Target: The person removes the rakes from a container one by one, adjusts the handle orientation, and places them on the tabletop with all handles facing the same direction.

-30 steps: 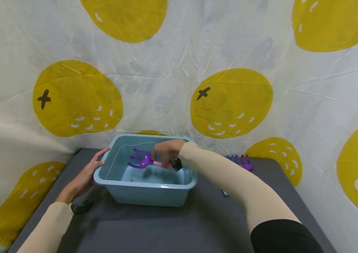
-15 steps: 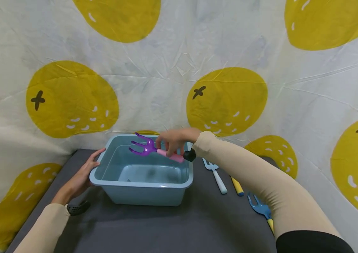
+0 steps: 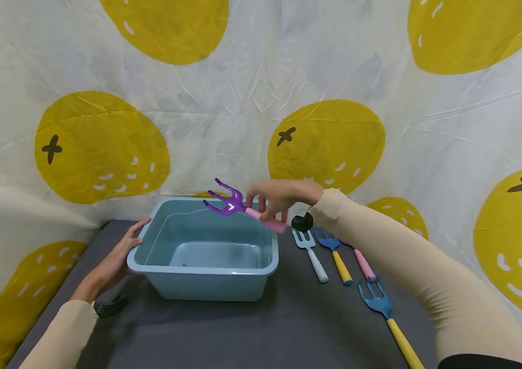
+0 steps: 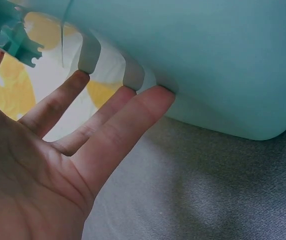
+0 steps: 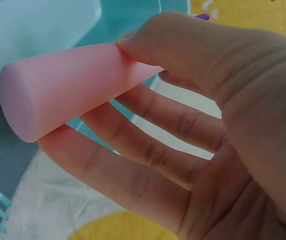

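Note:
My right hand (image 3: 284,195) pinches the pink handle (image 5: 78,80) of a purple three-pronged garden hand rake (image 3: 233,203). The rake is held above the back right part of a light blue plastic basin (image 3: 210,282), prongs pointing left and up. In the right wrist view, the thumb lies on one side of the handle and fingertips on the other. My left hand (image 3: 115,259) is at the basin's left side. Its straight fingers (image 4: 118,135) touch the outer wall in the left wrist view. A small dark mark shows on the basin's floor.
Right of the basin lie a pale blue hand fork (image 3: 312,256), a blue fork with a yellow handle (image 3: 340,264) and a pink-handled tool (image 3: 363,264), partly behind the right sleeve. Nearer lies another blue-and-yellow fork (image 3: 397,330). A patterned cloth (image 3: 224,128) hangs behind the grey table (image 3: 187,338).
My right hand has lifted the purple hand rake up from inside the basin and carried it rightward. The tools on the right have come into view. The left hand stays at the basin.

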The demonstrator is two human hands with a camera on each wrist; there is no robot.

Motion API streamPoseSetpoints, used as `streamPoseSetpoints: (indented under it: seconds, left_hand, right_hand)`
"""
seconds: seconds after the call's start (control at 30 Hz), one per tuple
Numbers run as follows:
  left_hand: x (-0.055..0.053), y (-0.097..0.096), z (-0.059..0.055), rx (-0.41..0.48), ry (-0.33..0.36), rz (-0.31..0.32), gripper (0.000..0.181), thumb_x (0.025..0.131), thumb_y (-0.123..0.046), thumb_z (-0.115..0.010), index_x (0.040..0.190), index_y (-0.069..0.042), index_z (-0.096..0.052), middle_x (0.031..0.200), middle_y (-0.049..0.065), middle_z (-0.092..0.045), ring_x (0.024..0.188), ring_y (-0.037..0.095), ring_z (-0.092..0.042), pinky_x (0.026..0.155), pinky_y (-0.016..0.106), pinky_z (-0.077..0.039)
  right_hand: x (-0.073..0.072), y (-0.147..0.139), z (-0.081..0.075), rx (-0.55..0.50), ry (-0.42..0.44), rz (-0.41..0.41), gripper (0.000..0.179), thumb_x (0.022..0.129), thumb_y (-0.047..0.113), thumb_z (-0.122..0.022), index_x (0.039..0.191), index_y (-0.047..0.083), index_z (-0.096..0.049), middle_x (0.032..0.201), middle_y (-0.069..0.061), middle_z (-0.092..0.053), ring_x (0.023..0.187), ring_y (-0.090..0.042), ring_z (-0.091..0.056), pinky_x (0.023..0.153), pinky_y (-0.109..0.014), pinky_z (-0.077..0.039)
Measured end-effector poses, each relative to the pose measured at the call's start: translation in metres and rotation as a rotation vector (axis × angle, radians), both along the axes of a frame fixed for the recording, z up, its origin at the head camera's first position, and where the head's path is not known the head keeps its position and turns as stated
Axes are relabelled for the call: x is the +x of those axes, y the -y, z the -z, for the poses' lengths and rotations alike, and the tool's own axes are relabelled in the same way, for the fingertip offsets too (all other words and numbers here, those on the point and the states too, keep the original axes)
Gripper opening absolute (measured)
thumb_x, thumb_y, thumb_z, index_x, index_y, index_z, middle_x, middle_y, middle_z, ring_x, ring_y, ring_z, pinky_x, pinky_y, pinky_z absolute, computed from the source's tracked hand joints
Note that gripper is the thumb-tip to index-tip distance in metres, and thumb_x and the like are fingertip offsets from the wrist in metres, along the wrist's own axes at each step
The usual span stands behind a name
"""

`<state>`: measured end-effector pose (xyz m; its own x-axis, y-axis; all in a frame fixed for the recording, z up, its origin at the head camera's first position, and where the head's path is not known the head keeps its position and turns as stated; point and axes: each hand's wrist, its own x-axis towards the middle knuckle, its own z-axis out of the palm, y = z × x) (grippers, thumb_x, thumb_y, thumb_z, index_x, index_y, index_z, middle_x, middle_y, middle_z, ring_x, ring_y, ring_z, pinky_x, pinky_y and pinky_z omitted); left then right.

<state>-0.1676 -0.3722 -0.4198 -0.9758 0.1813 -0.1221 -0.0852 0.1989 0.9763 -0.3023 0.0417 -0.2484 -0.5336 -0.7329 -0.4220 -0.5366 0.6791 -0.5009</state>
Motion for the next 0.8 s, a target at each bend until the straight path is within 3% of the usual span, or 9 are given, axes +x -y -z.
streamPoseSetpoints:
  seconds: [0.27, 0.63, 0.8]
  left_hand:
    - [-0.001, -0.001, 0.001, -0.008, -0.011, 0.003, 0.061, 0.111, -0.042, -0.035, 0.165, -0.04, -0.005, 0.167, 0.019, 0.008, 0.135, 0.055, -0.029, 0.084, 0.055, -0.053]
    - [-0.001, -0.003, 0.0, -0.002, -0.016, 0.011, 0.06, 0.112, -0.041, -0.034, 0.164, -0.041, -0.005, 0.167, 0.018, 0.009, 0.134, 0.054, -0.029, 0.083, 0.055, -0.053]
    - [-0.001, -0.004, 0.0, -0.006, -0.036, 0.023, 0.059, 0.112, -0.042, -0.033, 0.164, -0.043, -0.006, 0.166, 0.019, 0.008, 0.13, 0.054, -0.033, 0.083, 0.055, -0.054]
  right_hand:
    - [0.004, -0.056, -0.002, -0.044, -0.018, 0.082, 0.045, 0.094, 0.013, -0.075, 0.135, 0.014, -0.058, 0.111, -0.013, -0.068, 0.084, -0.026, -0.072, 0.064, -0.039, -0.06]
    - [0.015, -0.143, 0.013, -0.169, 0.056, 0.241, 0.05, 0.096, 0.012, -0.073, 0.142, 0.007, -0.054, 0.11, -0.016, -0.069, 0.084, -0.026, -0.074, 0.068, -0.045, -0.06]
    - [0.023, -0.177, 0.028, -0.245, 0.003, 0.231, 0.046, 0.095, 0.01, -0.074, 0.137, 0.001, -0.057, 0.103, -0.013, -0.071, 0.084, -0.027, -0.073, 0.069, -0.042, -0.06]
